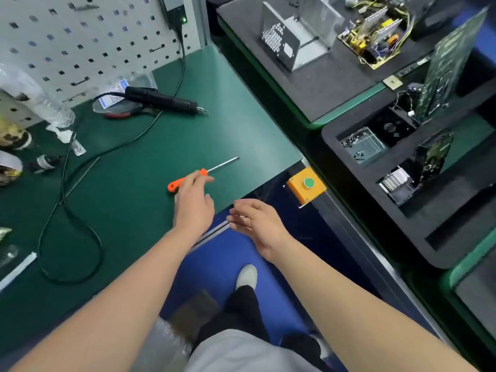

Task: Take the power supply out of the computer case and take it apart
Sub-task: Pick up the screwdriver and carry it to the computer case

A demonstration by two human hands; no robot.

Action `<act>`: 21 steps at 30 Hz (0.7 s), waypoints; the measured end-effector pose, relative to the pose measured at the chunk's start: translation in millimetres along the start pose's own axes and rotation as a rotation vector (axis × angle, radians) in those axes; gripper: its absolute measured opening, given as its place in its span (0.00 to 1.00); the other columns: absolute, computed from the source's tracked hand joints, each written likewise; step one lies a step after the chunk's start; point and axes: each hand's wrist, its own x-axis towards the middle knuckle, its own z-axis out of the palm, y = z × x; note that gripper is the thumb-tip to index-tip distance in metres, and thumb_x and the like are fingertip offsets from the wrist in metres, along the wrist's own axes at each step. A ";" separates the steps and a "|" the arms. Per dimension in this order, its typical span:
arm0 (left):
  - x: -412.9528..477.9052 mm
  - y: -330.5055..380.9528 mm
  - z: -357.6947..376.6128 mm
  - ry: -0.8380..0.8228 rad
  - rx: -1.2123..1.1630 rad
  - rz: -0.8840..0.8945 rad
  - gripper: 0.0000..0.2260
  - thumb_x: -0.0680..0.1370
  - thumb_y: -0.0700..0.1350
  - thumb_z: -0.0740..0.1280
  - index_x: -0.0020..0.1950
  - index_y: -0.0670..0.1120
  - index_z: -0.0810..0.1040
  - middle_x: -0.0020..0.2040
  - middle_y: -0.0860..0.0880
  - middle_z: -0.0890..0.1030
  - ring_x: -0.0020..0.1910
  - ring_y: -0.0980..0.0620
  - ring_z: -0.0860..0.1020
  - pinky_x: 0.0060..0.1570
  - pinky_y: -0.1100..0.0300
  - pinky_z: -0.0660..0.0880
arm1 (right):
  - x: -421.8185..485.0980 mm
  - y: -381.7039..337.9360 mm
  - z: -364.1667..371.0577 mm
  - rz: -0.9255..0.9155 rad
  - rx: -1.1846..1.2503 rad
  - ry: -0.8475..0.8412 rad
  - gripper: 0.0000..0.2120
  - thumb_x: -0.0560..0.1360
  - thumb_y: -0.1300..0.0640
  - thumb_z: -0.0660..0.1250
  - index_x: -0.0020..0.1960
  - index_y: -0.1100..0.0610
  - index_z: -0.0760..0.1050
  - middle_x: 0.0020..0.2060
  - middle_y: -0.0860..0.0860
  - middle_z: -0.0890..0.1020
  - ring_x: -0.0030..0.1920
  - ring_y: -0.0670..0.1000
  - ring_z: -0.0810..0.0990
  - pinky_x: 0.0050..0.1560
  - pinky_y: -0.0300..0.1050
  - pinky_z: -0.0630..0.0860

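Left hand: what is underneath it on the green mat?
The left hand covers the middle of an orange-handled screwdriver; the handle's butt, its collar and the metal shaft show on the green mat. Whether the fingers grip it is hidden.

PSU housing (279, 41), empty, stands w/ its wired circuit board (373, 38) lying just beside.

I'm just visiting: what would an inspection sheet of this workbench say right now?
Surface: green mat, flat.
Job's things: orange screwdriver lying on the mat; metal power supply housing and circuit board on the black tray.
Clutter: electric screwdriver, red pliers, plastic bottle near the pegboard.
Hands: left hand rests on the screwdriver handle, grip unclear; right hand open, holding nothing.
Cables: black cable loops across the mat.
Surroundings: yellow button box at the mat's corner.
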 end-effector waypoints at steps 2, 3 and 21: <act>13.8 -5.9 -3.7 0.025 0.136 -0.023 0.22 0.80 0.34 0.65 0.73 0.48 0.73 0.79 0.46 0.66 0.79 0.45 0.63 0.76 0.46 0.58 | 4.3 -3.6 6.4 0.016 0.006 0.018 0.11 0.79 0.63 0.70 0.60 0.65 0.79 0.44 0.58 0.83 0.45 0.55 0.84 0.56 0.53 0.82; 20.6 -9.8 -2.4 0.047 0.193 -0.018 0.23 0.80 0.34 0.65 0.74 0.48 0.72 0.78 0.46 0.67 0.78 0.45 0.63 0.76 0.46 0.57 | 6.5 -3.7 7.4 0.019 0.014 0.019 0.10 0.79 0.63 0.70 0.60 0.65 0.79 0.44 0.58 0.82 0.45 0.55 0.84 0.56 0.54 0.82; 22.2 17.6 5.7 -0.222 -0.307 -0.138 0.07 0.84 0.46 0.66 0.60 0.50 0.79 0.54 0.49 0.80 0.57 0.45 0.79 0.55 0.50 0.75 | 17.7 -5.0 10.8 -0.027 -0.021 0.104 0.13 0.79 0.62 0.70 0.62 0.56 0.77 0.46 0.54 0.81 0.44 0.51 0.83 0.52 0.51 0.84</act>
